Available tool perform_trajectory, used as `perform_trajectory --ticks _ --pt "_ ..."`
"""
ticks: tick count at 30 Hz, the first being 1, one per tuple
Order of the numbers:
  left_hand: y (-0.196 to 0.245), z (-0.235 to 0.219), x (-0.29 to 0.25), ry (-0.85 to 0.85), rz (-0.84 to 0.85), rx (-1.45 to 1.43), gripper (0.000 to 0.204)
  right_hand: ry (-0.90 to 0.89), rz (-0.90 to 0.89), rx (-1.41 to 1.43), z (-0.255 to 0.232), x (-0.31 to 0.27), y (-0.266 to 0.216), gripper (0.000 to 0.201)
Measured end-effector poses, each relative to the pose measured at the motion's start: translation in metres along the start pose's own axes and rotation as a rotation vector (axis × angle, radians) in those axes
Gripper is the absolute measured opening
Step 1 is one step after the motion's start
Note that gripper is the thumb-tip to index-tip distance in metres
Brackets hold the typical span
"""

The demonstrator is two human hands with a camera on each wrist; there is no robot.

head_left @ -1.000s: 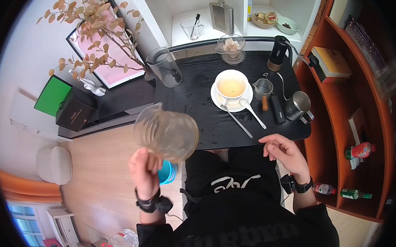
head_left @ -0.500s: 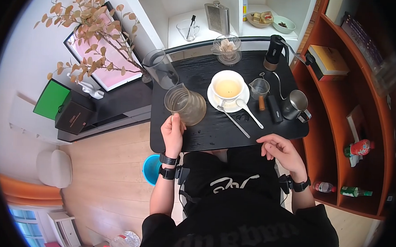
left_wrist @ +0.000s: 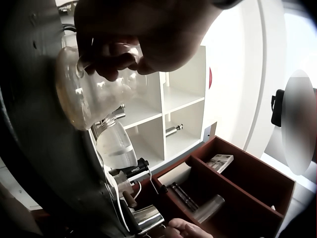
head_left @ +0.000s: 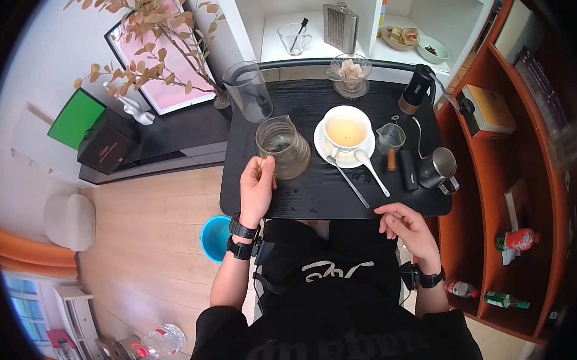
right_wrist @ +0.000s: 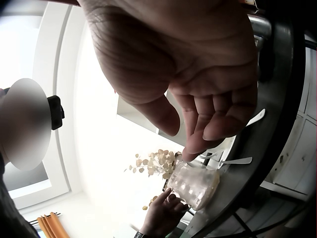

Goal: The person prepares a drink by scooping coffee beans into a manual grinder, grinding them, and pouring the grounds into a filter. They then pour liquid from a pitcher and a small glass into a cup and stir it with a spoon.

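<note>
My left hand (head_left: 256,190) grips the handle of a ribbed glass jug (head_left: 292,156) at the left front of the black table (head_left: 326,204). In the left wrist view the jug (left_wrist: 91,101) has its base right at the tabletop, and my fingers curl round the handle. My right hand (head_left: 410,231) hangs loosely curled by the table's front edge and holds nothing. Right of the jug, a white cup (head_left: 347,127) of pale yellow liquid stands on a saucer (head_left: 322,143). A white spoon (head_left: 373,173) and a long metal stirrer (head_left: 351,184) lean on that saucer.
A tall glass vessel (head_left: 248,91) stands at the back left, a glass dripper (head_left: 351,76) at the back. To the right are a small glass pitcher (head_left: 389,139), a black grinder (head_left: 417,89) and a steel milk jug (head_left: 438,167). A blue bucket (head_left: 215,239) sits on the floor.
My left hand has brought the glass jug from over the floor at the left to the table, turning it from tilted to upright. My right hand has stayed about where it was.
</note>
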State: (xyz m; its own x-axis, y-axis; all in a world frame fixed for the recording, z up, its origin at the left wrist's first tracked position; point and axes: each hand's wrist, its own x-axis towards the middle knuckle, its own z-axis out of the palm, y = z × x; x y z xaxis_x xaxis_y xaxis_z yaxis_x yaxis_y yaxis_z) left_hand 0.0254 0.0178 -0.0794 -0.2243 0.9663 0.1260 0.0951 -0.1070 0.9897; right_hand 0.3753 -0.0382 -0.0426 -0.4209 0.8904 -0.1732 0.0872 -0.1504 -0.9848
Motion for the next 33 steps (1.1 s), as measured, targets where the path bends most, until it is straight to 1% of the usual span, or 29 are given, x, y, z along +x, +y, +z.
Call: perform_trajectory --ticks 1,2,4,7,10,11,15,18,21,24,26,29,31,33 --pt "-0.001 -0.001 0.0 0.03 0.019 0.046 0.03 -0.005 -0.006 -0.006 -0.001 0.0 0.0 0.024" --pt "0.003 0.001 -0.001 0.108 0.073 0.134 0.03 -0.01 -0.012 -0.012 -0.001 0.001 0.001 0.024" --pt "0.015 0.007 -0.005 0.263 0.178 0.312 0.04 -0.006 -0.017 -0.016 -0.001 0.002 0.0 0.024" --pt "0.039 0.01 0.0 0.313 0.46 0.699 0.063 -0.011 -0.008 -0.004 -0.001 0.002 0.001 0.024" --pt "0.055 0.014 0.014 0.256 0.591 0.768 0.073 -0.021 -0.008 0.003 -0.001 0.002 0.002 0.024" --pt "0.059 0.017 0.02 0.227 0.606 0.802 0.077 -0.022 -0.012 0.004 -0.001 0.002 0.001 0.025" --pt "0.063 0.023 0.045 0.095 0.616 0.941 0.08 -0.006 0.014 0.009 -0.003 -0.002 0.0 0.025" --pt "0.063 0.025 0.051 -0.079 0.519 1.171 0.075 0.001 0.011 0.012 -0.005 -0.006 0.001 0.025" --pt "0.062 0.028 0.052 -0.056 0.475 1.209 0.066 0.006 0.007 0.022 -0.008 -0.008 0.005 0.025" --pt "0.06 0.028 0.052 -0.015 0.523 1.166 0.058 0.007 0.024 0.023 -0.007 -0.009 0.005 0.025" --pt "0.064 0.03 0.05 -0.025 0.478 1.171 0.054 0.013 0.01 0.03 -0.005 -0.007 0.004 0.024" --pt "0.067 0.034 0.05 -0.031 0.457 1.17 0.051 0.138 -0.055 -0.03 -0.006 -0.008 -0.002 0.022" --pt "0.069 0.036 0.05 -0.038 0.425 1.168 0.048 0.305 -0.134 0.021 -0.012 -0.013 -0.002 0.019" --pt "0.063 0.033 0.051 -0.046 0.482 1.134 0.048 0.455 -0.228 0.056 -0.016 -0.016 -0.008 0.017"
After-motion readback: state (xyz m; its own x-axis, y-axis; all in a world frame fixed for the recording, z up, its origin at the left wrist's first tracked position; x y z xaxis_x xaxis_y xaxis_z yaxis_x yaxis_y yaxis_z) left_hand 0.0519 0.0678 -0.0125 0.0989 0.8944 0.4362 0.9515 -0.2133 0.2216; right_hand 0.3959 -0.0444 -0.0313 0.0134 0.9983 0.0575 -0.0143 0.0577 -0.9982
